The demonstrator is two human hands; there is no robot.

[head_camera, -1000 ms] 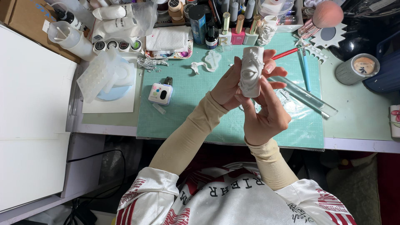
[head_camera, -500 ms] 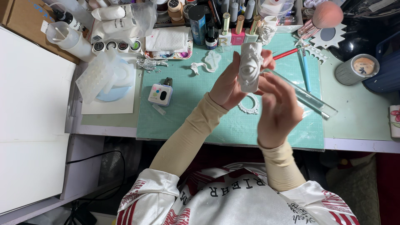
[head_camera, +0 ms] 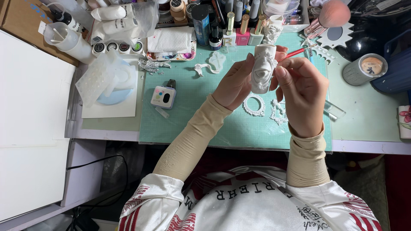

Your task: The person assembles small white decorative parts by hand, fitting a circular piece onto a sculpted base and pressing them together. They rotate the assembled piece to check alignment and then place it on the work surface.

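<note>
Cast (head_camera: 263, 68), white, tall and rounded, relief eye on its front; held upright above the green cutting mat (head_camera: 192, 115). Left hand (head_camera: 234, 83): fingers wrapped around the cast's left side, thumb to the front. Right hand (head_camera: 302, 92): fingers curled in a narrow pinch on a red-handled brush (head_camera: 297, 52), thumb and forefinger meeting beside the cast's right edge. Below the hands, flat on the mat: a white oval frame (head_camera: 254, 105) and a second ornate white piece (head_camera: 278, 112), just beside each other. Small white device (head_camera: 163, 96) near the mat's left edge.
</note>
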